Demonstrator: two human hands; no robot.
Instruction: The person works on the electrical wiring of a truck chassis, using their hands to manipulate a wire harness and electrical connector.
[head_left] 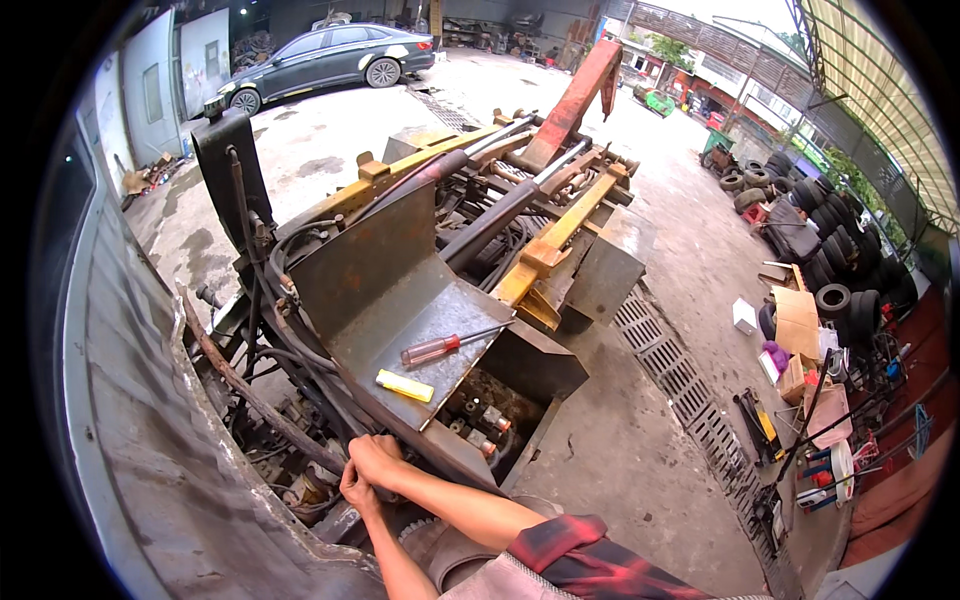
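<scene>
My right hand [377,459] and my left hand [356,487] meet at the near edge of a truck chassis, beside a bundle of black hoses [330,375]. The fingers of both are curled closed. What they grip is hidden by the hands themselves. Just beyond them, on a bent grey metal plate [385,330], lie a screwdriver [432,349] with a clear reddish handle and a small yellow box-shaped item [405,386]. Right of my hands, an open recess under the plate shows metal fittings with orange ends [483,441]. A rusty rod [240,385] slants toward my left hand.
A dented grey panel [150,420] rises close on my left. Ahead stretches the yellow chassis frame [545,250] with a red arm [575,105]. A drain grate [670,375] runs along the floor at right, near stacked tyres [835,220]. A dark car [330,60] stands behind.
</scene>
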